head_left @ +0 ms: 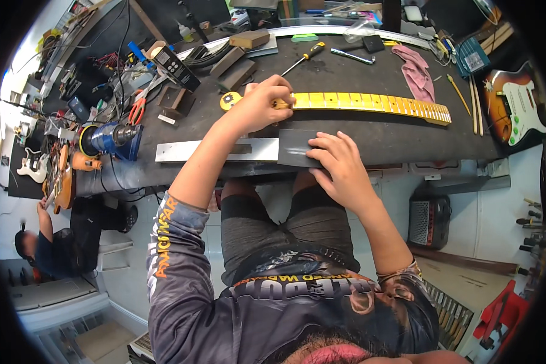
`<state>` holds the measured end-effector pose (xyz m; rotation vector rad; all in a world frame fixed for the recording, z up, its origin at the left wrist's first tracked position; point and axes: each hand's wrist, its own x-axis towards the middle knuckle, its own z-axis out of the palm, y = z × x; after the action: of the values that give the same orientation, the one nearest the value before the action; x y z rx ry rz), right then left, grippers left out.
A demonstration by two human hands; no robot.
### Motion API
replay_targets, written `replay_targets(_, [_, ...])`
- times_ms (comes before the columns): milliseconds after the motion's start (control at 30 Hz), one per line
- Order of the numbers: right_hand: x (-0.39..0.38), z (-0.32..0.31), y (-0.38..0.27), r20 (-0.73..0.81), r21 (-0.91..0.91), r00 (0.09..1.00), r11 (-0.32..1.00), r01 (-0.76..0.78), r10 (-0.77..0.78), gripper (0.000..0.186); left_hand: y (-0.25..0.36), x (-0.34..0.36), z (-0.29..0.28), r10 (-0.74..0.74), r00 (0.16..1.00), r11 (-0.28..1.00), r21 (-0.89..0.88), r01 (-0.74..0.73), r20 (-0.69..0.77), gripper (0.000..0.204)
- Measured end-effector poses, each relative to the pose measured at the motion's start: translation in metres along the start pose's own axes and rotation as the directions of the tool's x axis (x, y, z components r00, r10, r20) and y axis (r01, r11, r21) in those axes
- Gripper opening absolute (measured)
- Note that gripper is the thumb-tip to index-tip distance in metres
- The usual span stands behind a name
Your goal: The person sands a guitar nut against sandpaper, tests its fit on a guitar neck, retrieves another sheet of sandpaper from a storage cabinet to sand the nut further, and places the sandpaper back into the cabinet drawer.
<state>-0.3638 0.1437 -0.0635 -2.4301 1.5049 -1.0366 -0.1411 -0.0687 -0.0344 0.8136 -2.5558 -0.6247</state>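
Observation:
A guitar neck (361,103) with a glossy yellow, fretted fingerboard lies across the dark workbench, its headstock (229,101) to the left. My left hand (262,108) is closed with bent fingers over the neck's headstock end, hiding part of it. Nearer to me, a flat silver metal bar (194,150) lies along the bench's front edge. Over its right part is a dark grey sheet that looks like sandpaper (294,147). My right hand (340,164) holds the sheet's right end, fingers on top and thumb at the near edge.
Behind the neck lie a yellow-handled screwdriver (312,51), a ratchet (352,56) and a pink cloth (414,70). Wooden blocks (236,73) and a blue power tool (109,141) are on the left. A sunburst guitar body (514,106) stands right. Another person (57,249) works at far left.

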Motion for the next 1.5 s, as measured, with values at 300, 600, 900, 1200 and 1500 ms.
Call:
replay_targets(300, [0.014,-0.067,0.03,-0.459,-0.066,0.888,0.998,0.0,-0.031,0.027,-0.01,0.001,-0.005,-0.05,0.998,0.995,-0.087,0.054,0.048,0.02])
replay_targets(600, [0.084,-0.121,0.206,-0.32,-0.39,0.926,0.864,-0.319,0.198,0.033,-0.001,0.001,-0.007,0.009,1.0,0.999,-0.037,-0.008,0.019,0.016])
replay_targets(900, [-0.027,-0.112,0.152,-0.478,-0.329,0.866,0.884,-0.332,0.147,0.036,0.005,0.005,-0.006,-0.054,0.998,0.995,-0.08,0.055,0.014,0.014])
replay_targets(1200, [-0.252,-0.002,0.01,-0.401,0.006,0.63,0.689,-0.725,0.666,0.034,-0.009,0.01,-0.007,-0.046,0.995,0.946,-0.325,0.014,-0.09,0.032])
replay_targets(1500, [-0.226,0.027,-0.051,-0.096,0.259,0.593,0.596,-0.76,0.799,0.028,0.061,-0.055,-0.044,0.132,0.883,0.949,-0.201,-0.244,-0.45,0.043])
